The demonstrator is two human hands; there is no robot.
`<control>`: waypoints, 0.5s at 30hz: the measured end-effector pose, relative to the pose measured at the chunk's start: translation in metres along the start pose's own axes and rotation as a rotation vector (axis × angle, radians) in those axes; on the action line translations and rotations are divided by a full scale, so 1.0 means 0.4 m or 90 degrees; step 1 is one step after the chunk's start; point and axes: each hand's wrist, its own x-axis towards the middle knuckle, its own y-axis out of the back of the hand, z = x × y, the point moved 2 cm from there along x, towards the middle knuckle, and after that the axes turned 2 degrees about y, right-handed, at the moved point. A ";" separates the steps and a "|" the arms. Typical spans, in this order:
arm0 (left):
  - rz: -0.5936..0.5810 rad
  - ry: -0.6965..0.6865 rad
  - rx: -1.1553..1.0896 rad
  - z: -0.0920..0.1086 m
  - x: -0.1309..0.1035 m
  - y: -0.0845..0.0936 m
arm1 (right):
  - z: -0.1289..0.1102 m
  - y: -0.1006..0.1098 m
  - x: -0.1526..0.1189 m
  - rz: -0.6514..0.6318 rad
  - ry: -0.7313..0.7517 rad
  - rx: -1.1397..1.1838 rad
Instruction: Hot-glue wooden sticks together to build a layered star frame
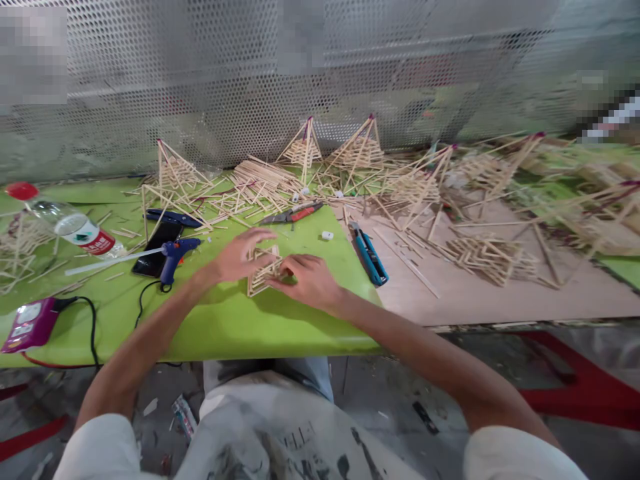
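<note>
A small stacked frame of thin wooden sticks (pixel 257 283) rests on the green table top in front of me. My left hand (pixel 243 255) is at its far left side, fingers stretched out and thumb apart, partly over the frame. My right hand (pixel 311 283) is at the frame's right side, fingers bent and pinched together at its sticks. The fingertips hide part of the frame. Beyond the hands lie pliers (pixel 300 212) with red and dark handles. To the left is a blue glue gun (pixel 173 259) with a long glue stick in it.
Stick pyramids (pixel 305 150) and a heap of loose sticks (pixel 265 180) line the back by a perforated metal panel (pixel 200 80). A teal utility knife (pixel 369 257) lies right. Left are a phone (pixel 150 262), a bottle (pixel 80 227) and a purple corded box (pixel 33 325).
</note>
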 end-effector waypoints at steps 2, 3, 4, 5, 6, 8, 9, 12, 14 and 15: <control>-0.054 -0.008 0.031 -0.021 -0.035 -0.009 | -0.001 -0.003 -0.001 -0.015 -0.036 0.001; -0.072 -0.010 0.047 -0.028 -0.047 -0.013 | -0.001 -0.003 -0.001 -0.022 -0.053 0.004; -0.086 -0.010 0.065 -0.034 -0.055 -0.016 | 0.000 -0.002 -0.002 -0.029 -0.069 0.008; -0.092 -0.009 0.082 -0.037 -0.060 -0.018 | 0.000 0.000 -0.002 -0.033 -0.084 0.015; -0.096 -0.007 0.098 -0.039 -0.062 -0.021 | 0.001 0.003 -0.002 -0.036 -0.097 0.023; -0.092 0.000 0.129 -0.036 -0.063 -0.028 | 0.002 0.011 0.000 -0.035 -0.119 0.045; -0.086 0.005 0.142 -0.033 -0.062 -0.033 | 0.003 0.016 0.001 -0.032 -0.129 0.057; -0.054 0.029 0.177 -0.021 -0.063 -0.051 | 0.010 0.029 0.005 -0.018 -0.154 0.088; -0.031 0.045 0.196 -0.013 -0.066 -0.063 | 0.017 0.035 0.007 -0.008 -0.164 0.101; -0.022 0.052 0.203 -0.010 -0.067 -0.068 | 0.020 0.036 0.008 -0.004 -0.166 0.104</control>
